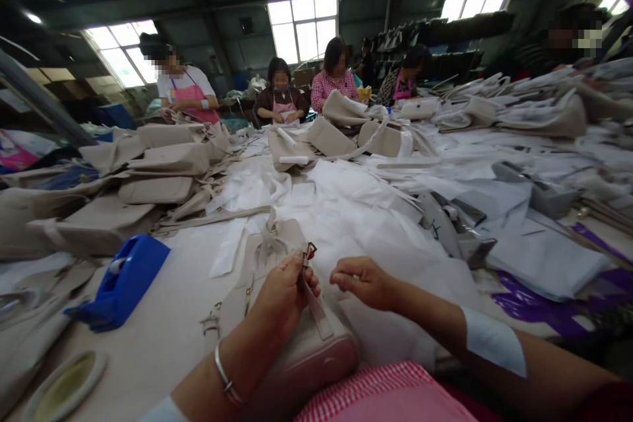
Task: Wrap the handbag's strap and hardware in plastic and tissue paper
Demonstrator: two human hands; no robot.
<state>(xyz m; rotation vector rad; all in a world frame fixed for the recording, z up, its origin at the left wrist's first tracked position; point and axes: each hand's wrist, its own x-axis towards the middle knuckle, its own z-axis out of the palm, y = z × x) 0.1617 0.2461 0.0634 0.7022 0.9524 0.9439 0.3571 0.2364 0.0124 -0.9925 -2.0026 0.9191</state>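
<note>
A beige handbag [291, 349] lies on the table right in front of me. My left hand [284, 290], with a silver bangle on its wrist, pinches the bag's beige strap [316, 306] just below its metal clasp [309, 250] and holds it upright. My right hand [363, 280] hovers just right of the strap with its fingers curled in, holding nothing that I can see. White tissue paper [356, 211] is spread behind the bag.
A blue tape dispenser [121, 280] sits to the left. Stacks of beige bags [148, 178] pile up at left and at the far end [346, 128]. Grey pieces [455, 224] and purple sheets [534, 303] lie right. Several people work at the far side.
</note>
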